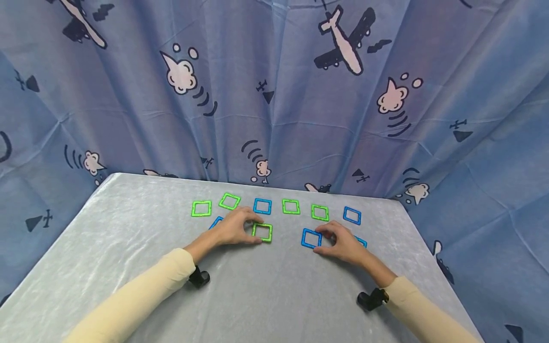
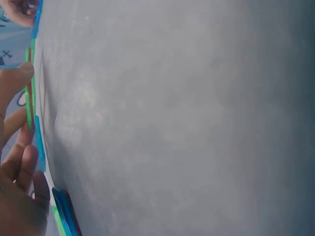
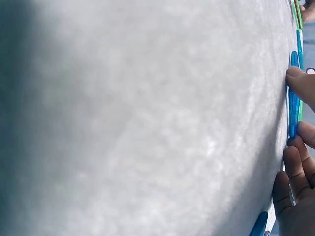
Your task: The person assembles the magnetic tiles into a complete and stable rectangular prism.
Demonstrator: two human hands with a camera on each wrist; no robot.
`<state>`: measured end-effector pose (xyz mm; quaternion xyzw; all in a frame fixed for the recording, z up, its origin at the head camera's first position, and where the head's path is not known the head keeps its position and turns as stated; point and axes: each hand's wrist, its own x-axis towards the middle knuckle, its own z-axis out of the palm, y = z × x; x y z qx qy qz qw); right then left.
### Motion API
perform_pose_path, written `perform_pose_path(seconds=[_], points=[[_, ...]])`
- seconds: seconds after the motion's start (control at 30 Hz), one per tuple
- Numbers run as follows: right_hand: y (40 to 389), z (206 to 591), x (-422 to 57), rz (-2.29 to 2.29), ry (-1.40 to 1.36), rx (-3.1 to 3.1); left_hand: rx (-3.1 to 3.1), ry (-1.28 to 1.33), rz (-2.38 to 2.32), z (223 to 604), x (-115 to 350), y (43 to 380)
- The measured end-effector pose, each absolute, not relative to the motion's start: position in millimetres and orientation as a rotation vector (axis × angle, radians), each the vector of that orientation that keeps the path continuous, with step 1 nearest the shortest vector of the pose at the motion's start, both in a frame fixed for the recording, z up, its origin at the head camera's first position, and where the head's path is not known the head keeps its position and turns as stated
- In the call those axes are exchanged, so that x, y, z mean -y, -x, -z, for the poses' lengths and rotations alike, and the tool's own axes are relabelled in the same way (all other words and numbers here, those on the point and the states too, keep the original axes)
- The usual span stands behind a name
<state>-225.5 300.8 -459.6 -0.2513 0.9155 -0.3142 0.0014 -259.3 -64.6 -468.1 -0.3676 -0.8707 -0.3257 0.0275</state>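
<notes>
My left hand (image 1: 235,227) pinches a green square frame tile (image 1: 271,233) between thumb and fingertips, near the middle of the table. To its right, my right hand (image 1: 341,242) grips a blue square frame tile (image 1: 302,237) by its near and far edges. A gap of table separates the two held tiles. In the left wrist view the green tile (image 2: 29,91) shows edge-on between thumb and index finger. The right wrist view likewise has the blue tile (image 3: 294,103) edge-on in the fingers. Another blue tile (image 1: 217,221) is partly hidden behind my left hand, and one more (image 1: 362,241) behind my right.
A loose row of tiles lies toward the back of the table: green ones (image 1: 201,201) (image 1: 232,194), a blue one (image 1: 262,213), further green ones (image 1: 291,213) (image 1: 320,219) and a blue one (image 1: 352,222). Behind the pale cloth-covered table (image 1: 274,295) hangs a blue curtain (image 1: 240,62).
</notes>
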Motion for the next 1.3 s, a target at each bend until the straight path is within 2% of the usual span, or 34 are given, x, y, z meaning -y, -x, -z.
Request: perform_pose_path(seconds=[0.33, 1.3], points=[[227.0, 455.2, -302.2, 1.011, 0.774, -2.876, 2.616, 1.133, 1.076, 464.5, 71.1, 258.6], [236.2, 454.0, -255.8, 1.066, 0.883, -2.758, 2.723, 1.094, 0.982, 461.5, 53.3, 252.7]])
